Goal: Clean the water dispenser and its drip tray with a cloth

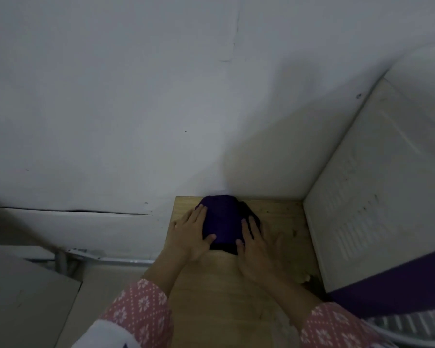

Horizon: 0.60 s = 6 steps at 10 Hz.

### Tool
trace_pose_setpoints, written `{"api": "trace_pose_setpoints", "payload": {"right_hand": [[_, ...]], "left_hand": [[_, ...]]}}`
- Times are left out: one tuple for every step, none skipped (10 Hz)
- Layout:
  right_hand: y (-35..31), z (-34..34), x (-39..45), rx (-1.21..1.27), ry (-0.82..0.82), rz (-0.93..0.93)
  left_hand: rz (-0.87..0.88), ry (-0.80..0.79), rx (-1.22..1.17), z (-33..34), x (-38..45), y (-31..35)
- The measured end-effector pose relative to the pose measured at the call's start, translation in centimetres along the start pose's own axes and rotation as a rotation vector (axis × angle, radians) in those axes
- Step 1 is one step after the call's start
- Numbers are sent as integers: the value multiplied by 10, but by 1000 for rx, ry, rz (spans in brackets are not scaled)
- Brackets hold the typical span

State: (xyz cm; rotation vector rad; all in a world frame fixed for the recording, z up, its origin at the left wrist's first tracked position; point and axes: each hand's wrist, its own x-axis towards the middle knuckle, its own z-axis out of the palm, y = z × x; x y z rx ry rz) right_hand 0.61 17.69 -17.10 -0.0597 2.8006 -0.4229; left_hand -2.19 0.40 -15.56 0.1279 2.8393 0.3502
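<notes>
Purple cloth (220, 222), soft and bunched into a rounded mound, lying on pale wooden worktop (281, 222) against white wall (136, 109). Flanked by left hand (192, 234) and right hand (255, 247), fingers straight and flat, pressing its two sides, thumbs at near edge. White ribbed side panel of water dispenser (367, 197) just right. Pink patterned sleeves (141, 307) below.

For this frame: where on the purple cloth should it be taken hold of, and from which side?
Best gripped by its two flanks from the near side. The purple cloth lies bunched in a mound on the wooden surface, its far edge against the wall. The left hand and right hand already rest flat on either flank, so curling the fingers inward would probably gather it.
</notes>
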Motion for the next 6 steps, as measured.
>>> {"api": "trace_pose_setpoints", "payload": {"right_hand": [[-5, -17, -10, 145, -46, 35], [2, -36, -27, 199, -69, -9], [8, -57, -40, 227, -89, -38], [7, -82, -63, 252, -113, -54], [2, -121, -83, 177, -65, -132], [-9, -162, -98, 153, 32, -273]], "left_hand": [[49, -56, -32, -15, -8, 5], [63, -137, -95, -31, -30, 15], [68, -225, -194, -48, -49, 26], [71, -231, -286, -69, -76, 44], [65, -178, -289, -97, -99, 67], [59, -78, -225, -127, -117, 88]]}}
